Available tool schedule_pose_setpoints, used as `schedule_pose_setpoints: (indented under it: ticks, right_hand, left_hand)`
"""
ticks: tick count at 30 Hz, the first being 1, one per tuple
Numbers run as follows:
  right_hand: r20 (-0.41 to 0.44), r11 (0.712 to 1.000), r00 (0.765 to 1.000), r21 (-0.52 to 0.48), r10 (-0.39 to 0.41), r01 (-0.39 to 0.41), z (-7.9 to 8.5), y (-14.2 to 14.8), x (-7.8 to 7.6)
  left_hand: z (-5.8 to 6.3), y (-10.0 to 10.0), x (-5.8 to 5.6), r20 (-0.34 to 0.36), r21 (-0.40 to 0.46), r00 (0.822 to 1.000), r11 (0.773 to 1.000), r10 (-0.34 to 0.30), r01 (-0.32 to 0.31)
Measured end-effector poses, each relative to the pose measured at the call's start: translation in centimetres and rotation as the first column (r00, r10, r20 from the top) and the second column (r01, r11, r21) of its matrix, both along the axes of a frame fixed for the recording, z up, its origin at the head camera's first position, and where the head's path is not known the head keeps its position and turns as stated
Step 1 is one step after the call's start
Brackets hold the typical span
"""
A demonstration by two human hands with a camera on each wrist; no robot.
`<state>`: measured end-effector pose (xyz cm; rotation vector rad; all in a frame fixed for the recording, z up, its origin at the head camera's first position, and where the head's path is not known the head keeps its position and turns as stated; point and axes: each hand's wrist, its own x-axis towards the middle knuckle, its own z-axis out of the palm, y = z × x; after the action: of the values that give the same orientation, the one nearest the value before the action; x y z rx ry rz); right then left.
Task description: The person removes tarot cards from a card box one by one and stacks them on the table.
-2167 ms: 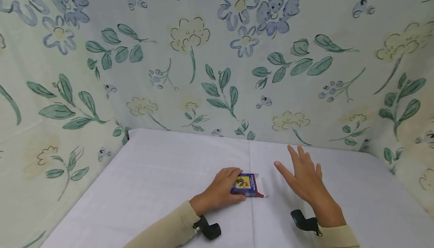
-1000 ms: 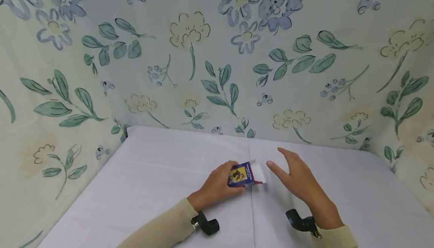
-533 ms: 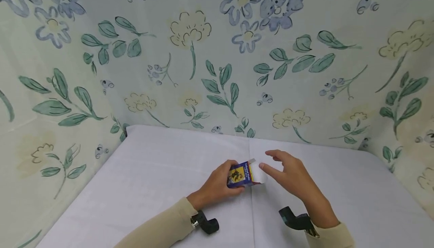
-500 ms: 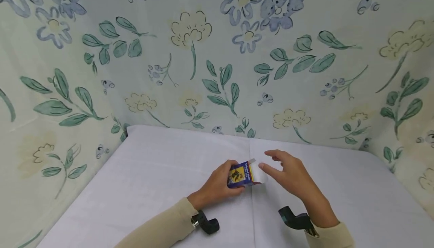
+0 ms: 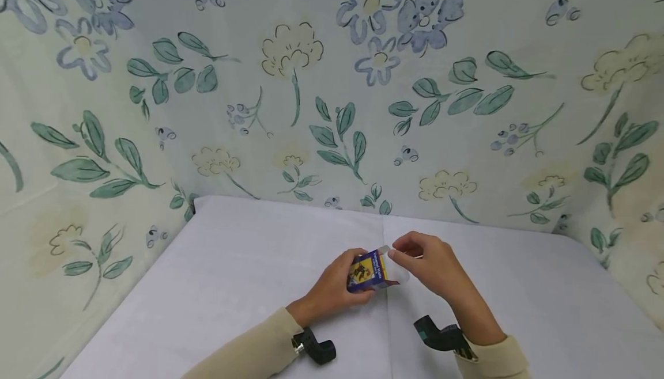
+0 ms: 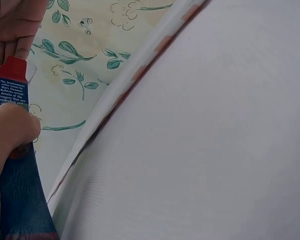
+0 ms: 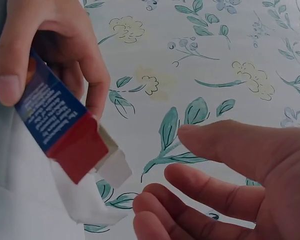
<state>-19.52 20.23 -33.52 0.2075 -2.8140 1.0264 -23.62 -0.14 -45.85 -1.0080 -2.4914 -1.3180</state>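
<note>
A small blue card box (image 5: 364, 272), with a yellow picture and "Universal Waite" printed on its front, is tilted in my left hand (image 5: 332, 280). That hand grips it from the left, thumb on one edge and fingers on the opposite one. The box's end flaps stand out toward the right: a red flap (image 7: 80, 152) and a white flap (image 7: 115, 170) show in the right wrist view. Facing this opened end is my right hand (image 5: 436, 264), its thumb and bent fingers apart with nothing between them. What lies inside the box is hidden.
A white cloth with a centre crease covers the table (image 5: 249, 275). Floral fabric (image 5: 290, 137) hangs behind it and at both sides. A black wrist camera (image 5: 316, 347) sits at the left cuff, another black wrist camera (image 5: 438, 336) at the right.
My left hand has lifted and tilted the box. The right hand has moved left to the box's opened end, its spread fingers bending in toward the thumb.
</note>
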Motion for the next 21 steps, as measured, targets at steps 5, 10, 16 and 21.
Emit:
schedule_pose_setpoints:
  ticks: [5, 10, 16, 21]
  right_hand:
    - [0.029, 1.000, 1.000, -0.009, -0.012, 0.012, -0.5, 0.1, -0.4]
    - [0.042, 1.000, 0.999, -0.004, -0.023, 0.023, -0.8, 0.1, -0.7]
    - [0.066, 0.999, 0.997, -0.002, -0.046, 0.047, -1.3, 0.2, -1.0]
    - [0.080, 0.999, 0.996, -0.005, -0.040, 0.040, -1.9, 0.2, -1.6]
  left_hand:
    - [-0.2, 0.2, 0.0, 0.027, 0.016, 1.000, 1.000, -0.010, 0.009]
    - [-0.1, 0.3, -0.1, 0.065, 0.038, 0.998, 0.999, -0.009, 0.007]
    - [-0.1, 0.4, 0.0, 0.130, 0.062, 0.991, 0.998, -0.015, 0.007]
    - [-0.1, 0.4, -0.2, 0.138, 0.065, 0.990, 0.998, -0.012, 0.003]
